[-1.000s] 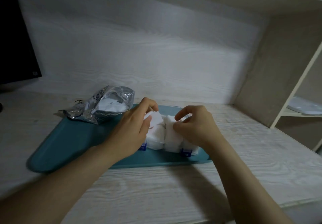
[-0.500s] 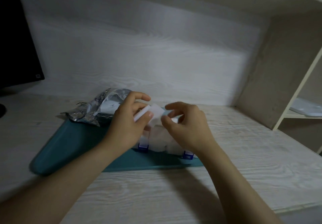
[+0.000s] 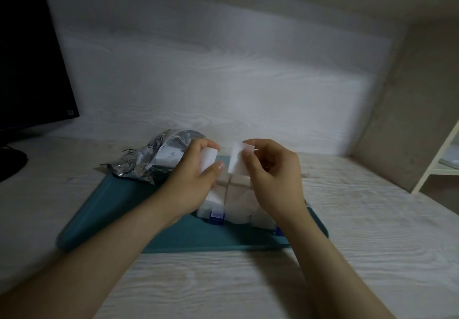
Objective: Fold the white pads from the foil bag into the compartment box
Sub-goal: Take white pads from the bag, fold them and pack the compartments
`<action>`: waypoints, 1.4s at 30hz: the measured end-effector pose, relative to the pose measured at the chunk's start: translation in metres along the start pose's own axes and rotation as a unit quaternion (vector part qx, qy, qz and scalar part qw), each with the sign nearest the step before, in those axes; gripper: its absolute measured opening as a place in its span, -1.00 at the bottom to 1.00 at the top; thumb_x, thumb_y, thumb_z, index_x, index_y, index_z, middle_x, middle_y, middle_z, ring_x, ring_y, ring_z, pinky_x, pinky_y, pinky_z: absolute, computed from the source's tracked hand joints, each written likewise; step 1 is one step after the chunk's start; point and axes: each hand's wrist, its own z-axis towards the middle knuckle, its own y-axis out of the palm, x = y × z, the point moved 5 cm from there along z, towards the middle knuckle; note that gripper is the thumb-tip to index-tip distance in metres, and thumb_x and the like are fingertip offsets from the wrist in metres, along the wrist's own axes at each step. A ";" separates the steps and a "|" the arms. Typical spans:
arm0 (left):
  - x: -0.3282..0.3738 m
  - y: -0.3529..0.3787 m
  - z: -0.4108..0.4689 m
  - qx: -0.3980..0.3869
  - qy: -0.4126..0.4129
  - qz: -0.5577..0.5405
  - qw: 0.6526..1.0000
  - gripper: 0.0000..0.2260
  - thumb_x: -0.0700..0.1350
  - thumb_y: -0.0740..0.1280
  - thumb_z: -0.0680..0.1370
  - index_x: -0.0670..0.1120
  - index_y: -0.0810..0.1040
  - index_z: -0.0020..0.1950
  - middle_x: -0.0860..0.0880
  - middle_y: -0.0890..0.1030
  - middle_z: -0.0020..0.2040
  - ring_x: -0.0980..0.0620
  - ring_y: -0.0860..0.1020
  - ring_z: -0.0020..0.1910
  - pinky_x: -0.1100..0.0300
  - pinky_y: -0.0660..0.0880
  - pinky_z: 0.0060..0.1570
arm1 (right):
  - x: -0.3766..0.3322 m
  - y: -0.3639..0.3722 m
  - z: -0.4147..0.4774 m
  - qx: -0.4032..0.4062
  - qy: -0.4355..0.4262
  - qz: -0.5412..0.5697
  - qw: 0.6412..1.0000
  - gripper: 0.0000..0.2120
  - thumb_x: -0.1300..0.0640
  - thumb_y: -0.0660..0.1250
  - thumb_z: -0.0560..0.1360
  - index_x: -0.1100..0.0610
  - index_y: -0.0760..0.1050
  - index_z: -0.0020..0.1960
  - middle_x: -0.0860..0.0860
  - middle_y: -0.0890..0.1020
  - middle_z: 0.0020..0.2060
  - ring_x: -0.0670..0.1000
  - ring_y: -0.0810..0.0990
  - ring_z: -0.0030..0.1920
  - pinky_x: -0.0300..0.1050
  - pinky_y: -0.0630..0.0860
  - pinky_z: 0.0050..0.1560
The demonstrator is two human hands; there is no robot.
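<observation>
Left hand (image 3: 196,177), seen from the head camera, grips a small soft white pad (image 3: 208,158) between thumb and curled fingers, held up above the clear plastic compartment box (image 3: 258,217). Right hand (image 3: 270,169) pinches a second white pad (image 3: 237,159) by its edge just beside the first. A narrow gap shows between the two pieces, though I cannot tell whether they join lower down behind the fingers.

The box sits under both hands on the flat teal plastic tray (image 3: 124,207), one blue latch (image 3: 216,217) facing the camera, its compartments already packed with white. The crinkled silver foil bag (image 3: 154,159) lies open at the tray's far left corner, more white showing inside. The tray rests on the pale wood-grain desk (image 3: 372,219).

The likely trouble is crowding: pressing another folded pad into a full-looking compartment could push its neighbours up and out. The right hand's edge pinch looks light, so that pad might slip or unfold as it goes down. Both wrists hover low over the box and could nudge it across the tray.
</observation>
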 end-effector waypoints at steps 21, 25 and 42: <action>0.023 0.005 -0.005 -0.060 0.006 -0.112 0.992 -0.76 -0.28 0.30 0.70 -0.14 0.69 0.29 -0.13 0.77 0.09 -0.13 0.73 0.14 -0.05 0.65 0.24 | 0.006 -0.005 -0.006 0.000 0.068 0.108 0.992 -0.81 0.18 0.57 0.51 0.04 0.69 0.10 0.10 0.72 -0.29 -0.04 0.65 -0.28 -0.19 0.59 -0.21; 0.024 0.009 -0.007 -0.075 -0.009 -0.132 0.988 -0.75 -0.23 0.25 0.73 -0.13 0.66 0.32 -0.10 0.76 0.14 -0.07 0.72 0.18 0.06 0.65 0.21 | 0.007 -0.004 -0.007 -0.004 0.082 0.108 0.991 -0.80 0.15 0.57 0.51 -0.02 0.69 0.11 0.12 0.70 -0.29 -0.07 0.57 -0.33 -0.22 0.53 -0.25; 0.025 0.013 -0.012 -0.039 0.057 -0.045 0.997 -0.91 -0.10 0.37 0.68 -0.11 0.61 0.10 -0.08 0.74 0.02 -0.04 0.72 0.10 0.15 0.64 0.15 | 0.008 -0.019 -0.004 0.021 0.073 0.098 0.992 -0.95 0.19 0.53 0.54 0.10 0.73 0.00 0.01 0.77 -0.13 0.06 0.74 -0.07 -0.06 0.69 -0.05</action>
